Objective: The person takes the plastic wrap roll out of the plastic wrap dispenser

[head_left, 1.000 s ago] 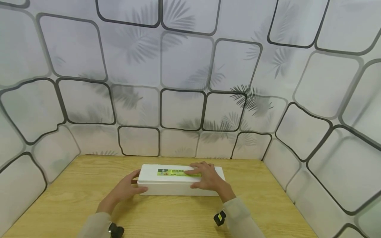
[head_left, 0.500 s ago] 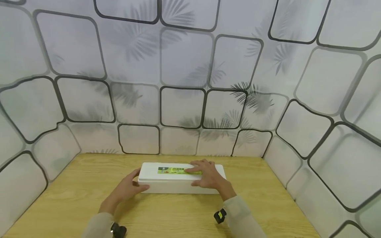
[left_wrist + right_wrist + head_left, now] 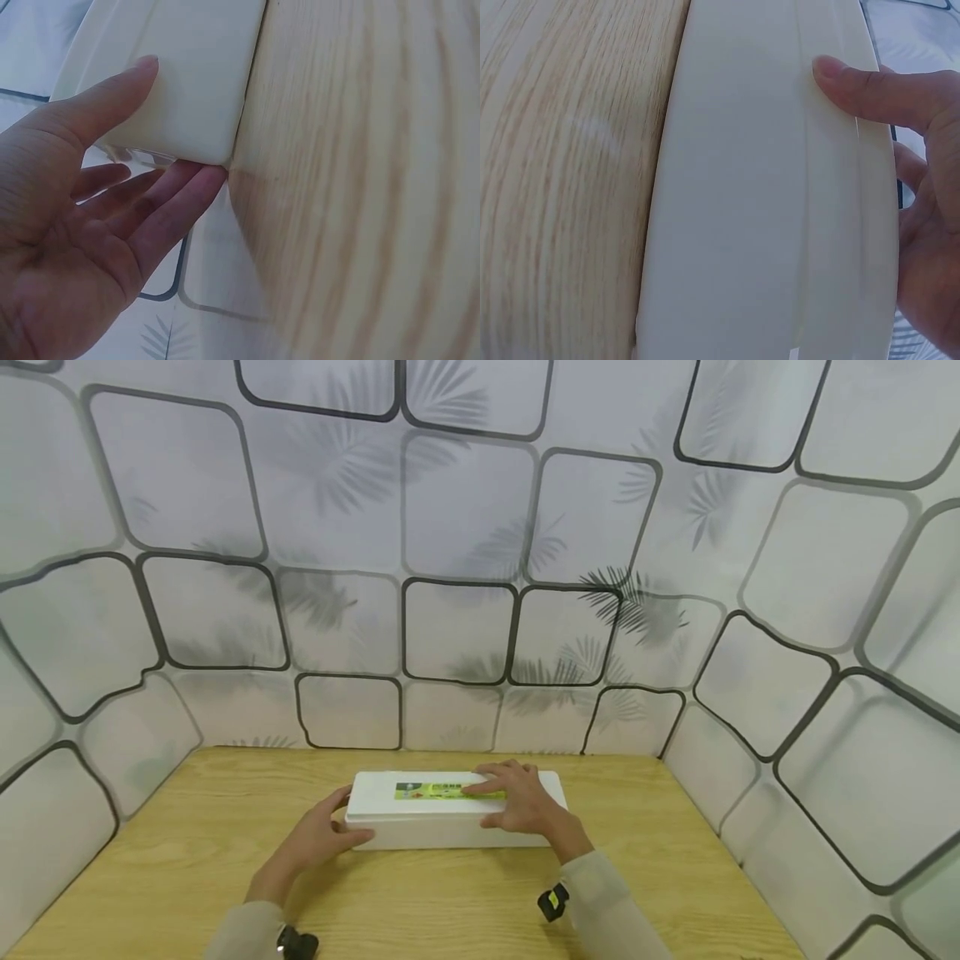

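A long white lidded plastic box (image 3: 435,831) lies on the wooden table, its long side toward me. A green and yellow label (image 3: 427,791) is stuck on the lid (image 3: 371,793), which sits flat on top. My left hand (image 3: 318,835) holds the box's left end. In the left wrist view its thumb (image 3: 124,94) lies on the front wall while the fingers (image 3: 172,214) reach around the end. Over the right part of the lid, my right hand (image 3: 521,802) grips, thumb (image 3: 855,82) against the lid's front edge, fingers across the top and partly covering the label.
The light wooden table (image 3: 435,910) extends on all sides of the box. Behind it and at both sides stand patterned wall coverings (image 3: 457,635) with rounded rectangles and leaf prints. Small black devices (image 3: 553,902) are strapped at both wrists.
The view has tilted slightly. Both hands stay in the same places on the box, and the box and lid have not visibly moved.
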`<state>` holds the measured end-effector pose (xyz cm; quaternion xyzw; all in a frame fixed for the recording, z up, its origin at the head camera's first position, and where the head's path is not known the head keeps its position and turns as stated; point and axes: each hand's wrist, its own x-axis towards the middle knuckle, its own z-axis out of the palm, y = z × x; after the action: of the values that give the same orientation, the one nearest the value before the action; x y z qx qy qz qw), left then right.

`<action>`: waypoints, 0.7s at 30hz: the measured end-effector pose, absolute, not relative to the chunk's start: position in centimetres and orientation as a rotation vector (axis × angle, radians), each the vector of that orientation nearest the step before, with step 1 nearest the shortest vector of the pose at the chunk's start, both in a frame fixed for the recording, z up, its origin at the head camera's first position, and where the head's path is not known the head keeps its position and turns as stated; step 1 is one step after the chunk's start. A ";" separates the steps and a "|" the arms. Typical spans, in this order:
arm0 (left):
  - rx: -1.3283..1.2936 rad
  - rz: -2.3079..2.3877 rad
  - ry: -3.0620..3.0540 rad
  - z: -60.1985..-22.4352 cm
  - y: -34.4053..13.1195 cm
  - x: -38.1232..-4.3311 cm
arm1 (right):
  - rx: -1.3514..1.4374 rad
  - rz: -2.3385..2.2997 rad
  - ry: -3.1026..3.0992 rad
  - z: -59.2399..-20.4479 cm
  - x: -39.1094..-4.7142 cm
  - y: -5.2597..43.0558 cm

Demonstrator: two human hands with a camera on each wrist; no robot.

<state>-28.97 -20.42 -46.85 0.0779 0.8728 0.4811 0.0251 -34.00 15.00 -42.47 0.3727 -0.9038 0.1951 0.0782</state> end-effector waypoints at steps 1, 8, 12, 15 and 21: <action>0.241 1.496 2.694 -46.8 -20.4 -28.9 | 1.118 0.582 -2.704 -42.5 -34.0 15.0; 0.270 1.565 2.636 -46.8 -20.5 -28.7 | 1.107 0.594 -2.699 -42.8 -34.1 15.1; 0.292 1.585 2.615 -47.0 -20.6 -28.7 | 1.117 0.562 -2.706 -42.5 -34.0 15.1; 0.310 1.592 2.602 -47.1 -20.6 -28.8 | 1.133 0.513 -2.708 -41.9 -33.9 15.1; 0.311 1.575 2.604 -47.1 -20.7 -28.9 | 1.142 0.501 -2.703 -41.1 -34.1 14.9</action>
<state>-28.94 -20.72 -47.14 0.1016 0.8505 0.5144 0.0413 -34.06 14.93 -41.15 0.3823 -0.9049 0.1679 0.0821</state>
